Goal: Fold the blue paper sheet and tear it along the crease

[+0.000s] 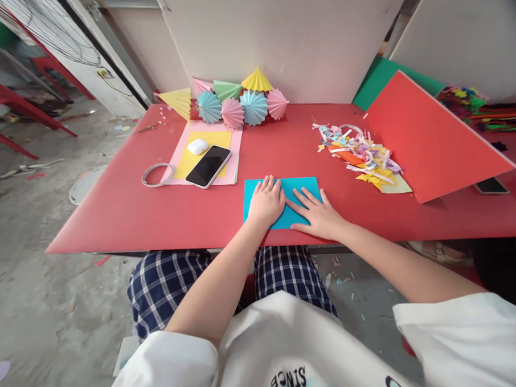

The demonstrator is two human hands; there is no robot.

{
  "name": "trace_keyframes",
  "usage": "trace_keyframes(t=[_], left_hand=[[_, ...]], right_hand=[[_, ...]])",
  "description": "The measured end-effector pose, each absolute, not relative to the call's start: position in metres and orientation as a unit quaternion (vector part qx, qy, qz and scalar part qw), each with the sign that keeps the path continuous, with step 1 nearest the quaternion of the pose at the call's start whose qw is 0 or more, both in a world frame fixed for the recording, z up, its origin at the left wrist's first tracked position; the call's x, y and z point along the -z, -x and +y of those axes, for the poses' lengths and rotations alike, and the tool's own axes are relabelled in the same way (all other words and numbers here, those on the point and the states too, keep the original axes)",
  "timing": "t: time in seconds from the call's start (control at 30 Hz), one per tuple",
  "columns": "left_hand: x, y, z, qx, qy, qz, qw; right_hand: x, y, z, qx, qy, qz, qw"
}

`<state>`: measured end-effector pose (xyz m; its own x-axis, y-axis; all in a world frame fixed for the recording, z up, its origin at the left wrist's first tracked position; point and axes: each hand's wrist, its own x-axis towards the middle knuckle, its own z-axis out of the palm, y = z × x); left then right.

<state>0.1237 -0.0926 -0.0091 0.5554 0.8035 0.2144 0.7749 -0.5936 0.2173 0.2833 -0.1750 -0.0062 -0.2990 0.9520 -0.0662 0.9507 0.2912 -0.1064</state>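
A bright blue sheet of paper (280,220) lies flat near the front edge of the red table (165,220). My left hand (267,201) rests on its left half, palm down, fingers stretched forward and close together. On the right half lies my right hand (316,214), its fingers spread and pointing left across the paper. Both hands press on the sheet and neither grips anything. Left of the paper are a black-screened phone (209,166) and a white earphone case (197,146), on yellow (184,167) and pink sheets (234,160).
Folded paper umbrellas (254,107) stand along the back wall. A roll of tape (157,175) lies at the left. Paper scraps (363,154) are heaped at the right, beside a leaning red board (439,140) and a green board (390,79). Another phone (491,186) lies behind the red board.
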Motion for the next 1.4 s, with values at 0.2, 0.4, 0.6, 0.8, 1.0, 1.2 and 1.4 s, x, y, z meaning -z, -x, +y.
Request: trace_keyframes(t=[0.2,0.4,0.6,0.8,1.0,1.2,1.4], left_hand=[[0.008,-0.123,-0.093,-0.143,-0.882,0.447,0.049],[0.007,-0.123,-0.093,-0.14,-0.884,0.443,0.053],[0.009,-0.123,-0.092,-0.142,-0.885,0.44,0.051],[0.011,-0.124,-0.093,-0.15,-0.884,0.442,0.037],[0.013,-0.123,-0.092,-0.155,-0.884,0.441,0.015],[0.005,-0.12,-0.098,-0.183,-0.886,0.425,-0.013],[0.004,-0.102,-0.139,-0.158,-0.932,0.326,0.008]], right_hand=[[0.002,-0.311,-0.193,-0.092,0.625,-0.775,-0.013],[-0.001,-0.341,-0.208,-0.121,0.653,-0.748,-0.02],[-0.009,-0.364,-0.221,-0.125,0.69,-0.713,-0.015],[-0.023,-0.314,-0.194,-0.072,0.699,-0.69,0.176],[0.001,-0.256,-0.153,-0.035,0.645,-0.752,0.131],[0.011,-0.254,-0.155,0.01,0.681,-0.729,0.074],[0.009,-0.253,-0.155,0.015,0.691,-0.721,0.041]])
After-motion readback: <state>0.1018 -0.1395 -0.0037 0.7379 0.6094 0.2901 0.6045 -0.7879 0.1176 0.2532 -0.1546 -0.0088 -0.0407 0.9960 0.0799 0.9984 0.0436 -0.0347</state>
